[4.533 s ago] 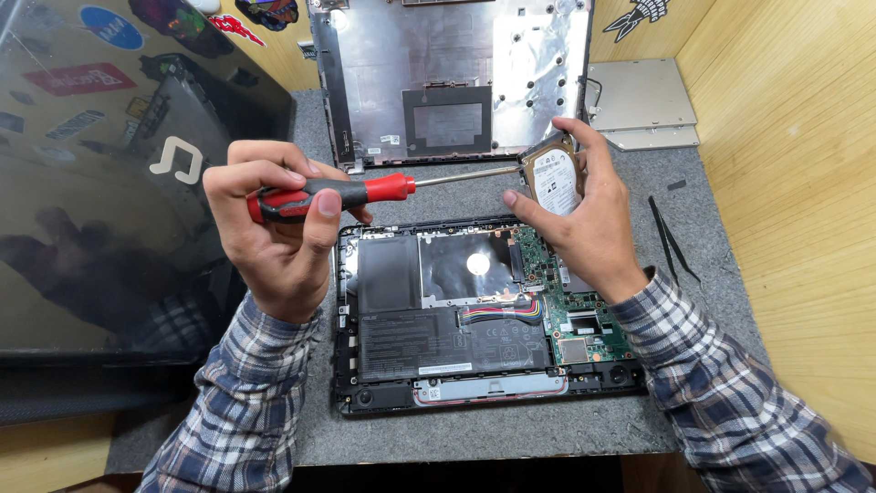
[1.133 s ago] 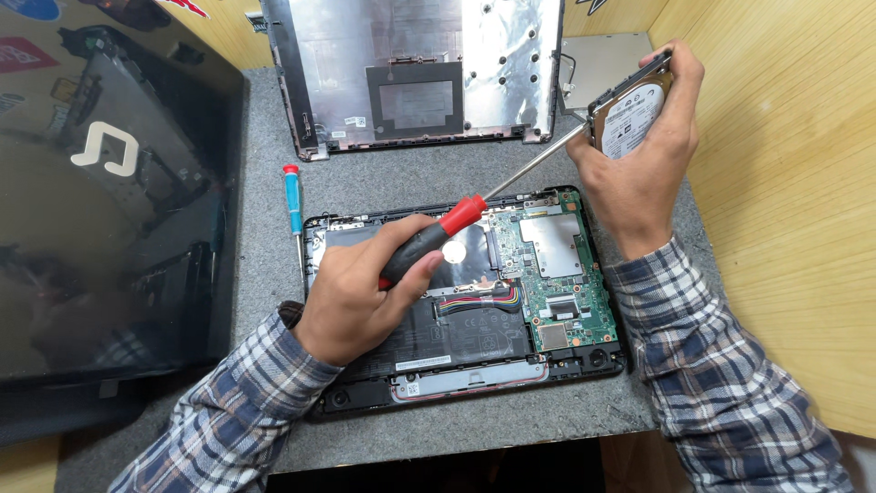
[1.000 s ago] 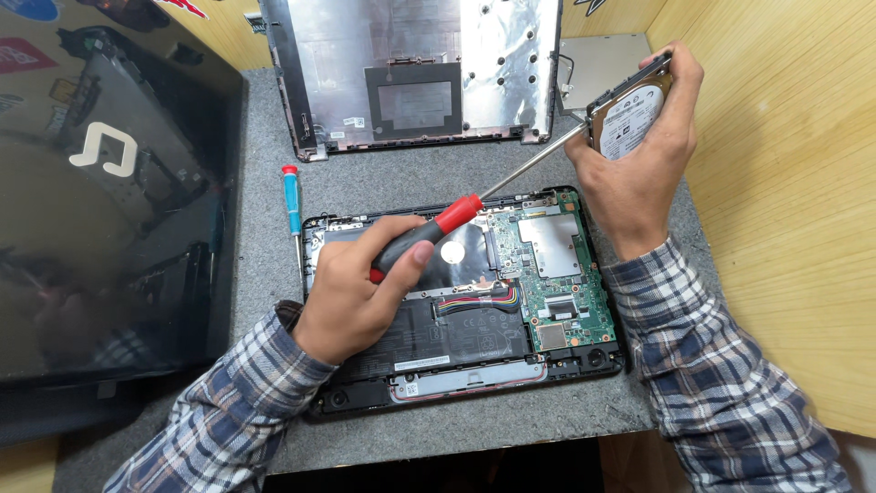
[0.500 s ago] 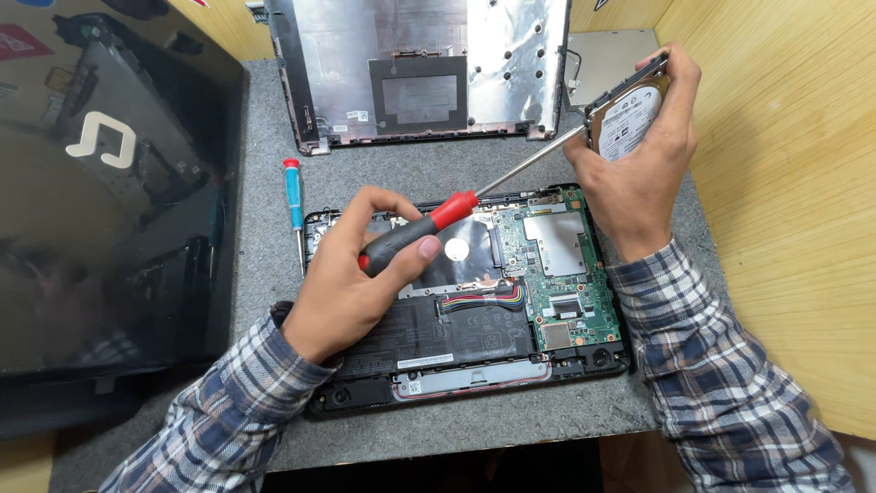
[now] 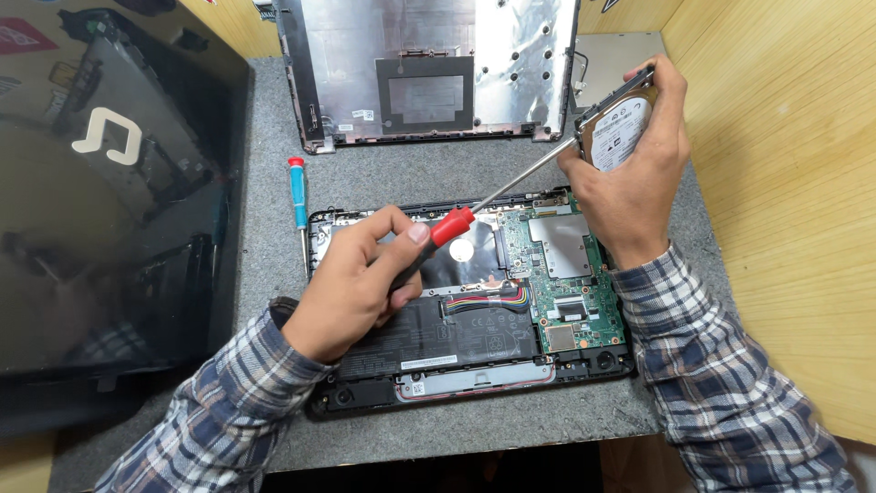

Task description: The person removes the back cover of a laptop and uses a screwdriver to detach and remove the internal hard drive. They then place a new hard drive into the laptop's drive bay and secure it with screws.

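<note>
1. Since half a second ago little has moved: the left hand (image 5: 360,278) has slid slightly toward the lower left over the open laptop base (image 5: 470,306), and the view has shifted a touch, while the right hand (image 5: 630,173) keeps the drive raised at the upper right of the frame.
2. That left hand is clamped around the red-and-black handle of a screwdriver (image 5: 456,224), thumb on top, just left of the frame's centre.
3. Its metal shaft runs up and to the right, and the tip meets the lower left edge of the hard drive (image 5: 620,128).
4. Fingers of the right hand are closed around the hard drive, which is held tilted above the base's upper right corner, its round silver label facing the camera.
5. Below the hands, the laptop base lies on a grey mat (image 5: 401,178), showing a black battery (image 5: 447,333) at the lower middle and a green circuit board (image 5: 561,269) at the right.
6. A small blue screwdriver (image 5: 298,196) with a red cap lies on the mat just left of the base, touched by neither hand.
7. At the top centre, a removed laptop cover (image 5: 429,68) lies with its silvery inside up.
8. A glossy black laptop lid (image 5: 109,183) fills the left side of the frame.
9. Both forearms wear plaid sleeves.
</note>
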